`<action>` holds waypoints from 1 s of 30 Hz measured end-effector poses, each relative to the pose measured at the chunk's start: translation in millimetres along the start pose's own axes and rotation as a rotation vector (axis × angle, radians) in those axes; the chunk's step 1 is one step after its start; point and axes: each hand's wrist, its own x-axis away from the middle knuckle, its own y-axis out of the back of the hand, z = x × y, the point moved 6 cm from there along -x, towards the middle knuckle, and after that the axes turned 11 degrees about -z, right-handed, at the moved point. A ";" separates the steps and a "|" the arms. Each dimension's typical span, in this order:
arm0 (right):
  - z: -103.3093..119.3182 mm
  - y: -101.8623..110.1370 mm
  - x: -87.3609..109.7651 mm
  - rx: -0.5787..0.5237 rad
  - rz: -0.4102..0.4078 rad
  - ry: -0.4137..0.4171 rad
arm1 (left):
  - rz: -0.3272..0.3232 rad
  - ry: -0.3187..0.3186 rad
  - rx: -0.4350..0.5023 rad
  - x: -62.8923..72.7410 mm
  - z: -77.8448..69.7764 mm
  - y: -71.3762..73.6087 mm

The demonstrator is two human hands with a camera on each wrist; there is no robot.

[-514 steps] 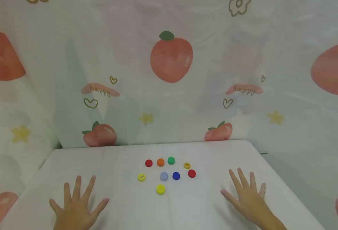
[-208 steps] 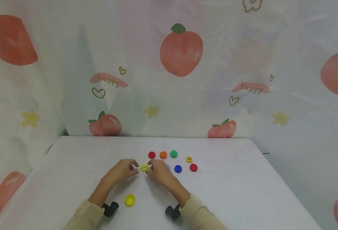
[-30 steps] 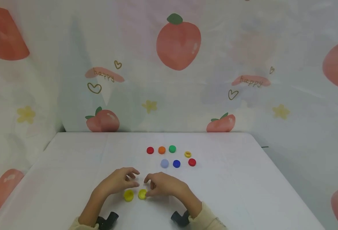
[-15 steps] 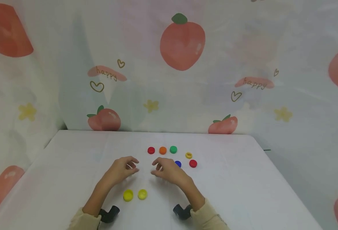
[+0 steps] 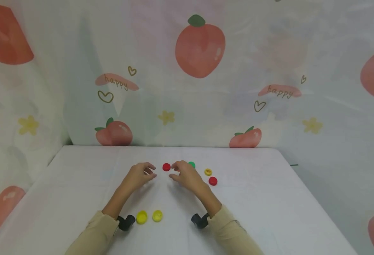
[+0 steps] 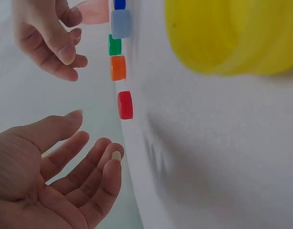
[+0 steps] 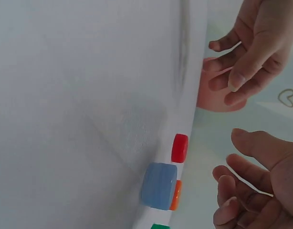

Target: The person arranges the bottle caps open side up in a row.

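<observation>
Through the head view I have the red cap (image 5: 166, 167) on the tabletop (image 5: 253, 198), between the left hand (image 5: 140, 174) and the right hand (image 5: 187, 175); both are loosely curved, thumb and fingers parted, pinching nothing. On the left wrist view its side looks smooth, so I judge it light, stiff, hardly fragile, but apt to skid. On the right wrist view it lies beyond the light-blue cap (image 7: 158, 186); I'd take hold across opposite sides, low down.
</observation>
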 end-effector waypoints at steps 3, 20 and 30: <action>-2.2 -0.9 -6.7 0.028 0.000 -0.004 | 0.013 -0.001 -0.018 -5.2 -2.3 -3.9; -5.9 -13.7 -38.6 0.134 0.073 0.086 | 0.135 -0.099 -0.080 -43.2 -13.3 -21.2; -3.2 -20.8 -55.8 0.278 0.065 0.132 | 0.136 0.020 -0.032 -53.9 -6.1 -30.4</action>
